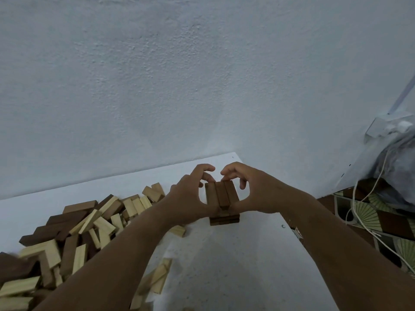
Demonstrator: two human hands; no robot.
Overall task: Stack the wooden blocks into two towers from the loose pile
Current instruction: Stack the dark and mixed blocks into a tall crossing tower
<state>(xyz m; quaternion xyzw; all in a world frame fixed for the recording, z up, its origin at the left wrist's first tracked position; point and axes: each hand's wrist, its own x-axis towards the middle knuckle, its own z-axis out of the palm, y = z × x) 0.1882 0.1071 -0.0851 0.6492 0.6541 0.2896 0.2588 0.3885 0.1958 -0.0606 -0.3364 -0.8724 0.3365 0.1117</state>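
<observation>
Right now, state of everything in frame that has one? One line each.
tower: a few layers high, dark blocks only, top layer three side by side.
left hand: fingers curled round the tower's left side.
right hand: fingers curled round its right side.
loose pile: unstacked, light and dark blocks mixed, left on the table.
second tower: none in view.
white cable: slack, hanging off to the right.

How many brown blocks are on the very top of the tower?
3, side by side on the tower: one by the left hand, one in the middle, one by the right hand.
</observation>
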